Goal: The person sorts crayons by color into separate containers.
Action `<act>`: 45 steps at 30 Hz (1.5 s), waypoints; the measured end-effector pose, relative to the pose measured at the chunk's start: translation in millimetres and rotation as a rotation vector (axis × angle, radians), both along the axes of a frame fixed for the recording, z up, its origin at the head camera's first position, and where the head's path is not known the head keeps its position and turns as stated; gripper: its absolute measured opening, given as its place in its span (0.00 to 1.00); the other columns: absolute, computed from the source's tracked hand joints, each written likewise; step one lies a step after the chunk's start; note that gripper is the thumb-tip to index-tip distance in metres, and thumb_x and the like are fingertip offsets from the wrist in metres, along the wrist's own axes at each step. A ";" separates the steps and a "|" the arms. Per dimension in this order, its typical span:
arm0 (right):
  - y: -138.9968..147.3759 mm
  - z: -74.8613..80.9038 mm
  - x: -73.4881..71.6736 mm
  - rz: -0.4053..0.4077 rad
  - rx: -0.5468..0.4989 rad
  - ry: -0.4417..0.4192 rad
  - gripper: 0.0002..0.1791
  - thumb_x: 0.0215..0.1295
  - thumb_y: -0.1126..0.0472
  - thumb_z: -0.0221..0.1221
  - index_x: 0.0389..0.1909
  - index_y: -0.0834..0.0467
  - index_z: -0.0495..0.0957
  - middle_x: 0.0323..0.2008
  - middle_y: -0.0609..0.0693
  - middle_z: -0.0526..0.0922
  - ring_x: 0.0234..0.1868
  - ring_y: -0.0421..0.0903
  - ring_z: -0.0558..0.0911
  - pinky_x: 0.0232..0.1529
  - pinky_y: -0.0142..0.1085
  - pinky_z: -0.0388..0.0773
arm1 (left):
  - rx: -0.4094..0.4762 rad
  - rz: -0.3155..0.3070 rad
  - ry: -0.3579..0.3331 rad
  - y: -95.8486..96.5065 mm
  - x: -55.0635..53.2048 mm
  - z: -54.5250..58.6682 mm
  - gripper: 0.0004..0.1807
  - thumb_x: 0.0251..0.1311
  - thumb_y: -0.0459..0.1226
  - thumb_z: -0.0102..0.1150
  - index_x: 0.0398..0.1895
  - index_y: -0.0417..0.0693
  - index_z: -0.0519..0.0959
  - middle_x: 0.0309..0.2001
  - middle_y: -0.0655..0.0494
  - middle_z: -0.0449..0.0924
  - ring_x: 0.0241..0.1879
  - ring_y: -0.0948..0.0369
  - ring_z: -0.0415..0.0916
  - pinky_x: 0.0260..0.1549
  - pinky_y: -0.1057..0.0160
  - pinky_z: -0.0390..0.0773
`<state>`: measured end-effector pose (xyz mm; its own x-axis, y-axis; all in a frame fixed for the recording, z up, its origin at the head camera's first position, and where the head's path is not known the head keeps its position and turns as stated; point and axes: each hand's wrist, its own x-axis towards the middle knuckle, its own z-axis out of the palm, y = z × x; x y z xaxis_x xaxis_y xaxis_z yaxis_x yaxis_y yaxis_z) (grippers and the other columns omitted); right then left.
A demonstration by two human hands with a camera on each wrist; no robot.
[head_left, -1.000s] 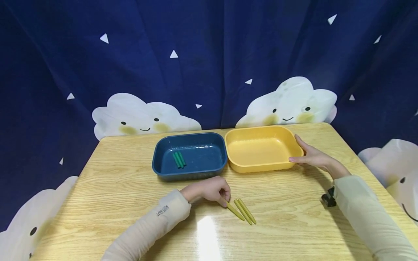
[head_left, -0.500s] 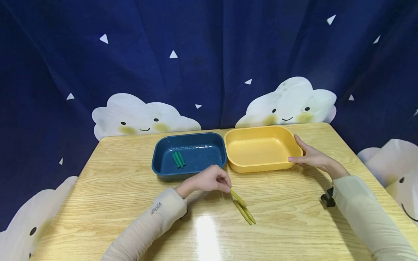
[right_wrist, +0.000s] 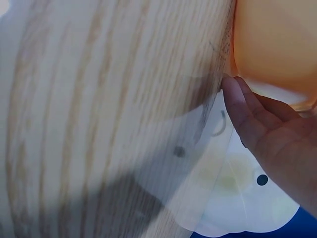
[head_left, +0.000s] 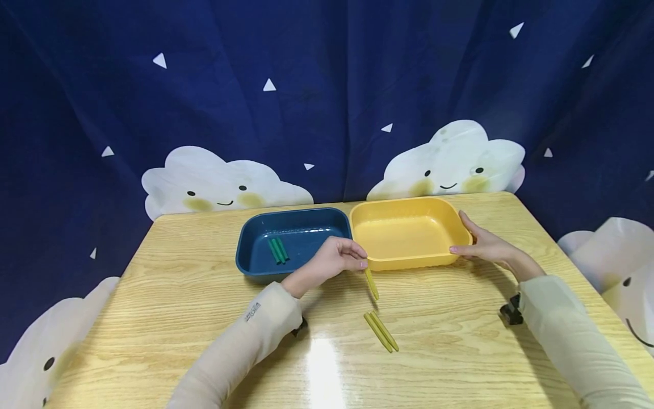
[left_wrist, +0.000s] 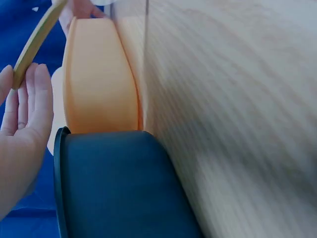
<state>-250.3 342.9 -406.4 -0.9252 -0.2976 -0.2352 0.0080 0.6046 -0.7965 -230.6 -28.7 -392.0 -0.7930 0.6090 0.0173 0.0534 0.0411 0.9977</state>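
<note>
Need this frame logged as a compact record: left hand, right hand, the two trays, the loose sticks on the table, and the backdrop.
left hand: pinches a yellow stick, raised above the table
left hand position: in front of the trays, near where they meet
right hand: holds the right end of the yellow tray
blue tray: left of the yellow tray, with green sticks inside
loose sticks: two more yellow sticks, side by side in front of the trays
backdrop: dark blue curtain with white clouds and triangles

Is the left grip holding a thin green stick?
No, the left grip pinches a thin yellow stick in the head view.
</note>
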 end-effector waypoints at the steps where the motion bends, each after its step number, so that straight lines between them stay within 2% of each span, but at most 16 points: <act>1: -0.2 0.0 0.0 -0.002 0.001 0.000 0.58 0.58 0.55 0.61 0.68 0.54 0.20 0.68 0.64 0.24 0.66 0.66 0.30 0.58 0.65 0.33 | 0.011 0.007 -0.006 0.9 -1.4 1.0 0.10 0.52 0.22 0.58 0.37 0.22 0.75 0.27 0.48 0.80 0.36 0.35 0.75 0.40 0.42 0.74; 7: -0.4 0.5 -0.2 -0.005 0.006 -0.003 0.58 0.58 0.55 0.61 0.68 0.54 0.20 0.68 0.64 0.25 0.66 0.66 0.31 0.58 0.65 0.33 | 0.044 0.023 0.009 5.7 -10.1 7.2 0.09 0.54 0.24 0.57 0.37 0.21 0.76 0.28 0.47 0.81 0.33 0.38 0.77 0.40 0.42 0.74; 10: 0.0 0.6 -0.4 -0.003 0.001 -0.001 0.58 0.58 0.56 0.61 0.68 0.54 0.20 0.68 0.65 0.25 0.66 0.66 0.31 0.58 0.65 0.33 | 0.048 0.034 0.015 9.0 -15.1 11.4 0.10 0.54 0.24 0.57 0.38 0.20 0.76 0.27 0.49 0.81 0.29 0.47 0.79 0.39 0.43 0.75; 14: 0.2 0.5 -0.6 -0.001 -0.003 -0.003 0.58 0.58 0.56 0.60 0.68 0.54 0.20 0.68 0.65 0.25 0.66 0.66 0.31 0.58 0.65 0.33 | 0.047 0.060 0.008 15.2 -23.7 18.2 0.10 0.54 0.23 0.57 0.38 0.20 0.76 0.27 0.50 0.80 0.24 0.60 0.79 0.36 0.52 0.79; 16: 0.4 0.4 -0.7 -0.003 0.000 -0.006 0.58 0.58 0.55 0.61 0.68 0.54 0.20 0.68 0.65 0.25 0.66 0.66 0.31 0.58 0.65 0.33 | 0.047 0.076 -0.006 19.3 -28.5 22.0 0.10 0.53 0.23 0.57 0.38 0.21 0.76 0.26 0.51 0.80 0.23 0.62 0.78 0.34 0.56 0.80; 19: 0.9 0.3 -0.8 -0.008 0.003 -0.011 0.58 0.58 0.55 0.61 0.68 0.54 0.20 0.68 0.65 0.25 0.66 0.66 0.31 0.58 0.66 0.33 | 0.044 0.104 -0.036 26.4 -35.6 27.3 0.10 0.52 0.23 0.58 0.38 0.21 0.77 0.26 0.51 0.79 0.23 0.62 0.78 0.33 0.59 0.80; 27: 0.9 0.9 -0.5 -0.009 0.003 -0.005 0.57 0.59 0.57 0.60 0.68 0.54 0.20 0.68 0.65 0.25 0.66 0.66 0.31 0.58 0.65 0.34 | 0.073 0.137 -0.119 45.1 -54.9 37.1 0.11 0.53 0.22 0.57 0.39 0.20 0.76 0.27 0.50 0.78 0.23 0.61 0.78 0.33 0.59 0.80; 33: 0.3 -1.0 -1.4 -0.008 0.007 -0.005 0.57 0.59 0.57 0.60 0.68 0.54 0.20 0.68 0.65 0.26 0.66 0.66 0.31 0.58 0.65 0.33 | 0.052 0.161 -0.145 58.6 -66.6 42.6 0.11 0.53 0.22 0.57 0.39 0.22 0.77 0.28 0.47 0.79 0.22 0.60 0.78 0.33 0.60 0.80; 40: 0.3 0.3 -1.5 -0.012 0.004 -0.012 0.57 0.58 0.56 0.60 0.68 0.54 0.20 0.68 0.64 0.25 0.66 0.66 0.30 0.58 0.65 0.33 | 0.058 0.172 -0.174 76.2 -79.4 47.2 0.10 0.52 0.22 0.57 0.38 0.22 0.77 0.24 0.50 0.78 0.20 0.61 0.77 0.30 0.63 0.80; 45: -0.2 1.0 -1.3 -0.008 0.005 -0.012 0.58 0.58 0.57 0.60 0.68 0.55 0.20 0.68 0.65 0.25 0.66 0.66 0.31 0.58 0.65 0.33 | 0.050 0.179 -0.184 88.0 -90.2 48.0 0.10 0.53 0.22 0.58 0.38 0.22 0.77 0.24 0.49 0.78 0.20 0.61 0.77 0.31 0.62 0.80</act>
